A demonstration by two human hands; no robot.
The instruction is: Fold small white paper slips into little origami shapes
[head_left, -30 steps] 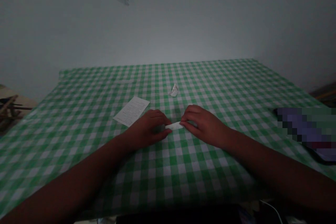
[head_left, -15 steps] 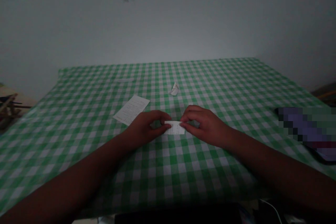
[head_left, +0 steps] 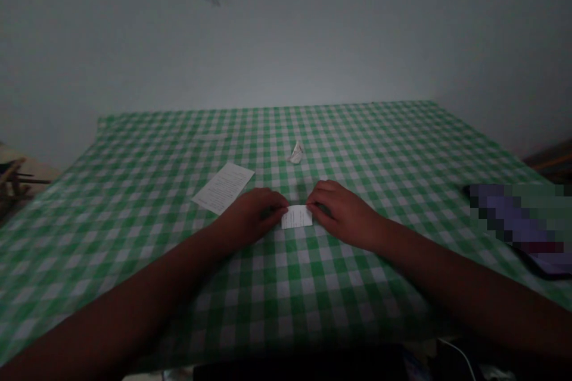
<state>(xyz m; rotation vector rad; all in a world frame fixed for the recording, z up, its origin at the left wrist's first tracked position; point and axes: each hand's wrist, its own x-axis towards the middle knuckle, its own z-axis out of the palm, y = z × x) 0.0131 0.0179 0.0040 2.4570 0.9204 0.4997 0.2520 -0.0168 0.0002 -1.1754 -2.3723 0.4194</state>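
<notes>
Fingers (head_left: 277,212) of the left hand (head_left: 250,217) and right hand (head_left: 346,215) grip opposite ends of a white paper slip (head_left: 297,216) lying on the green-checked counter (head_left: 134,208); a printed sheet (head_left: 223,188) lies just beyond the left fingers, a crumpled scrap (head_left: 295,153) farther ahead.

A printed paper sheet (head_left: 223,188) and a crumpled paper scrap (head_left: 295,153) lay on the green gingham tablecloth (head_left: 357,131), near a pixelated object (head_left: 513,214) at the right.
</notes>
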